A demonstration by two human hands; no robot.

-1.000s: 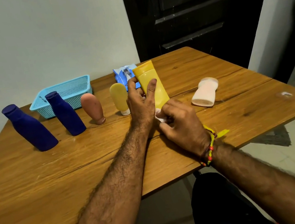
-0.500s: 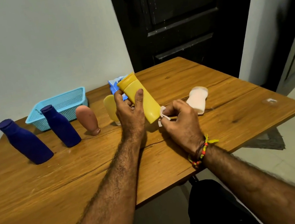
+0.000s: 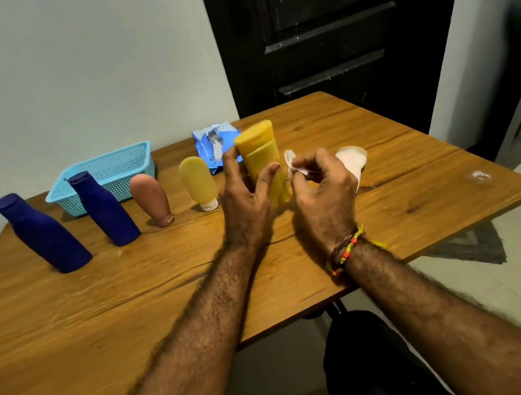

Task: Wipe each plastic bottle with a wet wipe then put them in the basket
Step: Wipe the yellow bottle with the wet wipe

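From the head camera, the left hand [image 3: 245,196] holds the big yellow bottle [image 3: 262,158] upright above the counter [image 3: 64,319], thumb on the front and fingers curled round the back. A second ago this bottle leaned over more and the right hand [image 3: 324,193] was down at its bottom end. Now the right hand has come up beside the bottle's middle. It pinches the small white wet wipe [image 3: 292,163] between thumb and fingertips, just beside the bottle's side; I cannot tell if the wipe touches it.

So I think the wiping has gone from the bottom of this bottle to its side, and this bottle is not done yet.

The blue basket [image 3: 139,149] sits at the back by the wall with no bottle inside that I can see. Two dark blue bottles [image 3: 46,235], a brown bottle [image 3: 151,197] and a small yellow bottle [image 3: 198,180] stand in a row. A pale bottle [image 3: 354,156] lies behind the right hand. The blue wipes pack [image 3: 208,144] lies behind the held bottle.
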